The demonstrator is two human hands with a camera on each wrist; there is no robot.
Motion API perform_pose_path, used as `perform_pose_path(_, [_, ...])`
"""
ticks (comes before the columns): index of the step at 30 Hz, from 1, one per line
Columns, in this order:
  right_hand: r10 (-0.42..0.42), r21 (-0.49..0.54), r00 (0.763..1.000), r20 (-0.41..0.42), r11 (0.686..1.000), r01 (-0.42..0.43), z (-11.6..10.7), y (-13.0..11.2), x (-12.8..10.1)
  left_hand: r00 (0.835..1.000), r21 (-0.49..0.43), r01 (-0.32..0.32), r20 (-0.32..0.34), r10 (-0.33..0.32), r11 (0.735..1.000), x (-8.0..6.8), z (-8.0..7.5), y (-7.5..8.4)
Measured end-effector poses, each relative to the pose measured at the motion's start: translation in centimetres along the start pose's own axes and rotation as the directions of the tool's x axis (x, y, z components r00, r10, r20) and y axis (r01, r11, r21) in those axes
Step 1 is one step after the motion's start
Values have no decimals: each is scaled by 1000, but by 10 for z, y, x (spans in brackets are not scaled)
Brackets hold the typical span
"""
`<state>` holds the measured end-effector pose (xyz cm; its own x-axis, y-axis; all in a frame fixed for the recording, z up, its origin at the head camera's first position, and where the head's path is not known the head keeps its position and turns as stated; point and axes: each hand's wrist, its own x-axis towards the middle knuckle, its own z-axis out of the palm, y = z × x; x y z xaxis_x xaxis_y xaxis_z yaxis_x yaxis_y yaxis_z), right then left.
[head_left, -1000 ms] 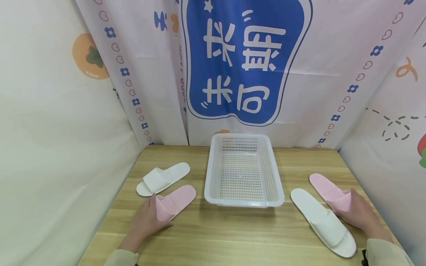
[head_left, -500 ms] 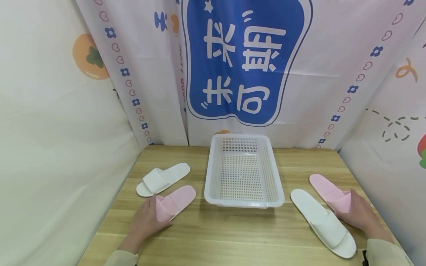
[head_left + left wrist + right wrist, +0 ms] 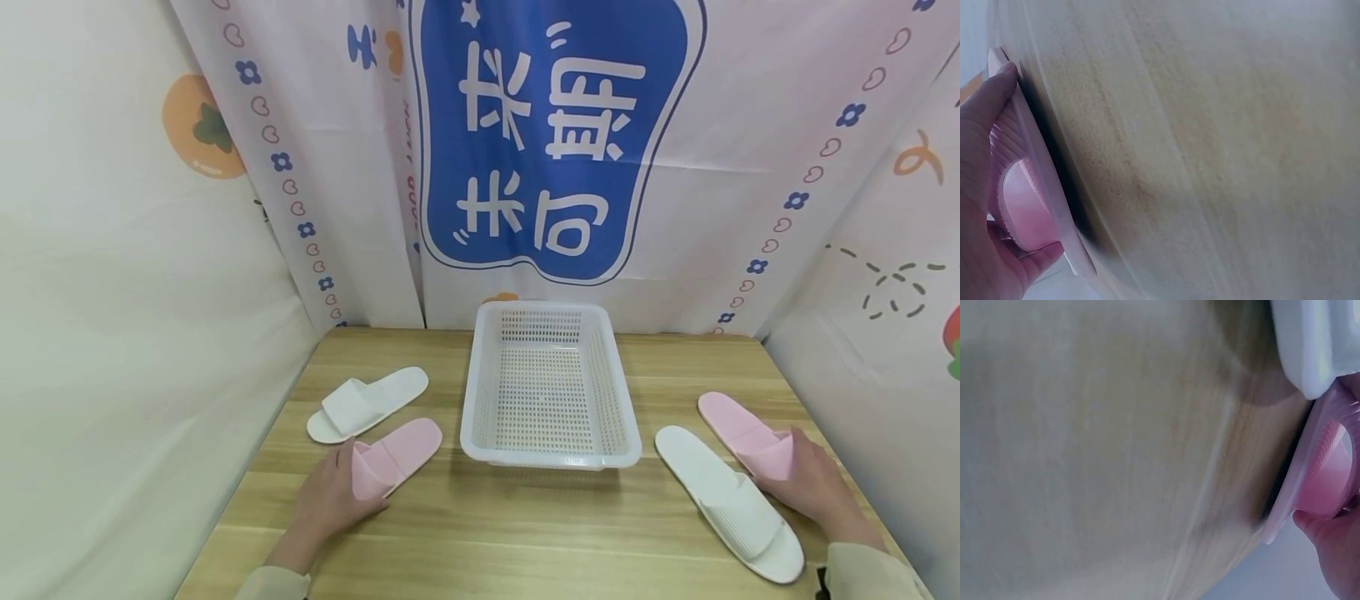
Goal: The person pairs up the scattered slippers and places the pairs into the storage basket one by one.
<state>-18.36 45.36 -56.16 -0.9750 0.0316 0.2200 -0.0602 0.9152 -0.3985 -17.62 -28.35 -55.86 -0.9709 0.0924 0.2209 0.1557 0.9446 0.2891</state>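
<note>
Gripping a pink slipper (image 3: 396,457) lower left with my left hand (image 3: 327,498), my right hand (image 3: 813,486) grips another pink slipper (image 3: 746,434) lower right, beside a white slipper (image 3: 727,500).

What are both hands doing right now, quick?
Left hand: grips the toe end of the left pink slipper.
Right hand: grips the toe end of the right pink slipper.

A light wooden table (image 3: 525,533) with visible plank grain stands in a corner hung with pale printed cloth (image 3: 750,167). A large blue panel (image 3: 555,133) bearing white characters hangs behind, edged by small flowers, hearts and an orange persimmon (image 3: 201,127). Lighting is soft and even.
</note>
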Motion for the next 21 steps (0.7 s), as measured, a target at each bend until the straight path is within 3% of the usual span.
perform_pose_path(21, [7,16,992,-125,1000,-5,-9,-2,0,993,34,-29,-109,33,999,-1,-14,-3])
